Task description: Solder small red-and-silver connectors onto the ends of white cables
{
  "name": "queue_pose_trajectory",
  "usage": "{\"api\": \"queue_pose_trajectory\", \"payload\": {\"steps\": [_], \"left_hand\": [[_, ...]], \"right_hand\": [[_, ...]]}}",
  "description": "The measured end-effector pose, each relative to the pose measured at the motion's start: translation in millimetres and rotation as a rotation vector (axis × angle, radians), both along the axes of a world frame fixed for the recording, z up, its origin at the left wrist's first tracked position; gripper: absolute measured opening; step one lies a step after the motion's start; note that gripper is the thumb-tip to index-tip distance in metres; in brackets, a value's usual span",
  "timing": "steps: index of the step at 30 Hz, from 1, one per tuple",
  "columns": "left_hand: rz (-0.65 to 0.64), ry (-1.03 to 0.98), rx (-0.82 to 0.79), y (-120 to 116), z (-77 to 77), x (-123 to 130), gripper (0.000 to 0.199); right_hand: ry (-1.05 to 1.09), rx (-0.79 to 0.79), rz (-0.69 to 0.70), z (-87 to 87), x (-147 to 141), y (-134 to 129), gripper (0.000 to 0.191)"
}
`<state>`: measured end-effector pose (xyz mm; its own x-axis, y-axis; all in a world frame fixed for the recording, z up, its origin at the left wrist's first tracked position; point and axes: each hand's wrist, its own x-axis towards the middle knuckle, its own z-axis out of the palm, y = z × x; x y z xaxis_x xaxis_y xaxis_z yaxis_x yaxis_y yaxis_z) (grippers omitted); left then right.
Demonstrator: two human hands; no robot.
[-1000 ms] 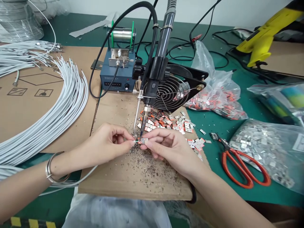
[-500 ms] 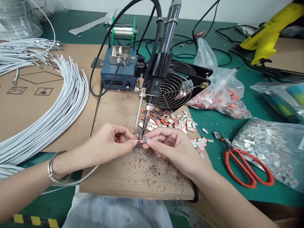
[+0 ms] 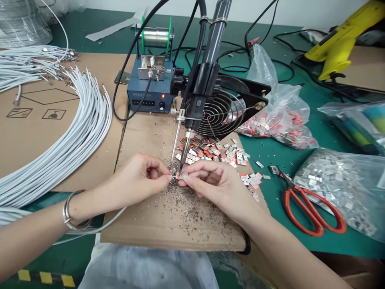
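My left hand (image 3: 144, 178) pinches the end of a white cable (image 3: 112, 220), which runs back beneath my wrist. Facing it, my right hand (image 3: 213, 180) holds a small metal connector (image 3: 183, 175) between thumb and fingers. Cable end and connector meet just under the tip of a soldering iron (image 3: 184, 154) fixed on a stand. A thin bent metal tube (image 3: 176, 144) comes down to the left of the iron tip. Behind my right hand, small orange and silver boards (image 3: 207, 150) lie in a loose pile on the cardboard (image 3: 144, 224).
At the back are a blue solder feeder (image 3: 147, 90) and a black fan (image 3: 219, 114). White cables (image 3: 90, 132) lie at left. Red-handled scissors (image 3: 315, 212), a bag of metal parts (image 3: 339, 188) and a bag of orange parts (image 3: 276, 116) are at right.
A red light has come on at the solder feeder. The connector and my fingertips have shifted slightly left under the iron tip. Both hands keep their grip.
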<state>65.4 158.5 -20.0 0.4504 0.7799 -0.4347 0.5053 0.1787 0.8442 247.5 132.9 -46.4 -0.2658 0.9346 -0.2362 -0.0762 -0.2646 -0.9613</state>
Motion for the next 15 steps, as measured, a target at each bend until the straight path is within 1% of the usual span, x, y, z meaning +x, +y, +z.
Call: {"api": "queue_pose_trajectory", "payload": {"steps": [7, 13, 15], "left_hand": [[-0.005, -0.004, -0.001, -2, 1.2, -2, 0.010], [-0.009, -0.070, 0.057, -2, -10.3, -5, 0.012], [-0.014, -0.077, 0.068, -3, -11.5, -6, 0.013]], "right_hand": [[0.016, 0.014, 0.002, -1.6, 0, -1, 0.009], [0.024, 0.015, 0.012, -1.7, 2, -1, 0.009], [0.033, 0.019, 0.025, -1.4, 3, -1, 0.008]]}}
